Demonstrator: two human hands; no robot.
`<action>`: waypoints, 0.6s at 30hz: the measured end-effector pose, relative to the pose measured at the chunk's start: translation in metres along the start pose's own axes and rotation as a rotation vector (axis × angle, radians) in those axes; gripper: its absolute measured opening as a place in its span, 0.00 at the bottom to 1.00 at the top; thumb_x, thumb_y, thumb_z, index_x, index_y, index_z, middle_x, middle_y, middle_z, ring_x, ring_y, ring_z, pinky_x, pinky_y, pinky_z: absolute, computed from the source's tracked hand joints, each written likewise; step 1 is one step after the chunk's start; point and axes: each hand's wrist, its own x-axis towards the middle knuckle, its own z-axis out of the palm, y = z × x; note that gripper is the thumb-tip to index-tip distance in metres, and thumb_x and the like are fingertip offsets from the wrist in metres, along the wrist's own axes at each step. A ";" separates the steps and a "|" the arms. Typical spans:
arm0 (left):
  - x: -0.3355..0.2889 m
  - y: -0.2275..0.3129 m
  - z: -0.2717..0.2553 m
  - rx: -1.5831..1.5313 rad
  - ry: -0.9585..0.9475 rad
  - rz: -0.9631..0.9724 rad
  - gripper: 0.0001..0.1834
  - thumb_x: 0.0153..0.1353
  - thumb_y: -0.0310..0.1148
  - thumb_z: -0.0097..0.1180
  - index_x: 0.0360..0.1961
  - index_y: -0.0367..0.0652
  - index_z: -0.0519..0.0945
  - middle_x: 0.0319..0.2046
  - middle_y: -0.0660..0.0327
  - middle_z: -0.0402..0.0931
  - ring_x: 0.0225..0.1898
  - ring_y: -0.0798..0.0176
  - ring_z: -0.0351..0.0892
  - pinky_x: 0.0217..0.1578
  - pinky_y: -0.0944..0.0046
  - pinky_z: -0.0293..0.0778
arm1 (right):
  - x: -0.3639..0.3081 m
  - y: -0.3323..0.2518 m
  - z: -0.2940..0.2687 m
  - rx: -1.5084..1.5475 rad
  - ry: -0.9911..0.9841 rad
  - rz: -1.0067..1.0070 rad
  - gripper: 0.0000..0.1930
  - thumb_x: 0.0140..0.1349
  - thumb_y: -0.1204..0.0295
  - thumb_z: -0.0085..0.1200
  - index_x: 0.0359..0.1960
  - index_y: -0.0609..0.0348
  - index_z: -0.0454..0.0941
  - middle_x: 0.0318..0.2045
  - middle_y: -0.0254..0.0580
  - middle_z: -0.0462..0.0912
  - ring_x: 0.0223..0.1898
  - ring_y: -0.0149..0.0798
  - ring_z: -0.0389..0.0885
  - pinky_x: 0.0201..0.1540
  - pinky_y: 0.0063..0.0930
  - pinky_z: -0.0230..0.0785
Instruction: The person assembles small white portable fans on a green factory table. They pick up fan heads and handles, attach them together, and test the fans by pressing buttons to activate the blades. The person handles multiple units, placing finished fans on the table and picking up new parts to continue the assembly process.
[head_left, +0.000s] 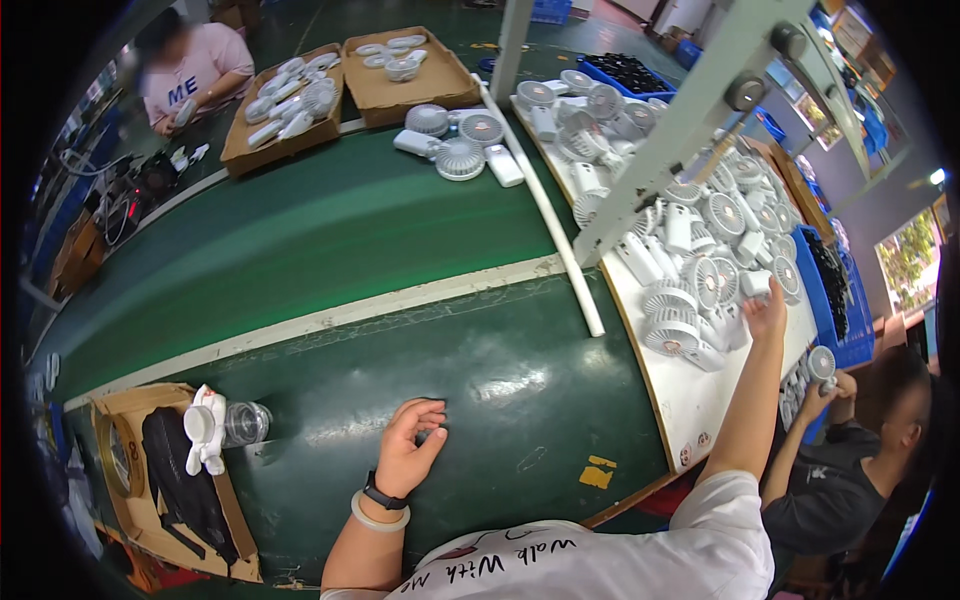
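Note:
My right hand (766,314) reaches over the right side of a large heap of white handheld fans (690,235). Its fingers are stretched out beside a white fan handle (756,284), and whether they touch it I cannot tell. The heap lies on a white board (655,375), with round grilles and handles pointing every way. Resting over the green tabletop (520,380), my left hand (412,445) is empty, its fingers loosely curved and the thumb apart. A dark watch band and a pale bangle circle that wrist.
A white pole (545,215) and a metal post (690,130) stand beside the heap. Beyond lie a green conveyor belt (300,240), several loose fans (459,158) and cardboard trays (415,98). An open carton (235,510) sits at left. Co-workers are at far left and right.

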 end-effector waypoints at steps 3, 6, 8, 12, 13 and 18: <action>0.001 0.002 -0.001 0.022 -0.009 -0.001 0.17 0.51 0.17 0.54 0.45 0.36 0.74 0.43 0.57 0.71 0.40 0.66 0.75 0.43 0.68 0.72 | -0.077 0.007 0.055 -0.191 -0.106 -0.343 0.27 0.56 0.65 0.55 0.56 0.60 0.62 0.53 0.48 0.65 0.50 0.40 0.68 0.50 0.35 0.63; -0.003 0.004 -0.005 0.060 0.003 -0.004 0.17 0.51 0.18 0.54 0.45 0.36 0.74 0.42 0.57 0.71 0.40 0.65 0.75 0.42 0.68 0.72 | -0.189 0.020 0.127 -0.267 -0.459 -0.452 0.24 0.56 0.74 0.52 0.55 0.61 0.63 0.49 0.45 0.69 0.44 0.33 0.72 0.44 0.25 0.67; -0.002 0.007 -0.006 0.069 0.002 -0.007 0.17 0.52 0.18 0.54 0.45 0.36 0.74 0.42 0.57 0.71 0.40 0.65 0.75 0.42 0.68 0.72 | -0.230 0.039 0.151 -0.364 -0.830 -0.454 0.22 0.54 0.79 0.52 0.52 0.61 0.66 0.42 0.41 0.75 0.37 0.29 0.75 0.40 0.21 0.68; 0.002 0.012 -0.004 0.039 -0.004 -0.035 0.16 0.52 0.18 0.54 0.44 0.36 0.74 0.41 0.57 0.71 0.40 0.64 0.76 0.42 0.68 0.72 | -0.274 0.118 0.222 -0.487 -1.424 -0.371 0.21 0.53 0.79 0.55 0.50 0.58 0.68 0.46 0.40 0.73 0.44 0.33 0.75 0.43 0.25 0.69; 0.003 0.012 -0.002 0.014 -0.011 -0.040 0.16 0.52 0.18 0.54 0.44 0.36 0.74 0.41 0.56 0.71 0.40 0.65 0.76 0.42 0.68 0.72 | -0.272 0.139 0.241 -0.558 -1.444 -0.346 0.22 0.53 0.79 0.55 0.52 0.57 0.67 0.49 0.41 0.71 0.47 0.35 0.73 0.44 0.27 0.69; 0.002 0.003 -0.005 -0.099 0.025 -0.117 0.16 0.53 0.18 0.53 0.45 0.36 0.74 0.41 0.57 0.71 0.40 0.65 0.76 0.41 0.70 0.72 | -0.239 0.200 0.363 -0.706 -1.076 -1.080 0.30 0.49 0.72 0.59 0.55 0.61 0.63 0.52 0.52 0.67 0.55 0.50 0.65 0.56 0.37 0.60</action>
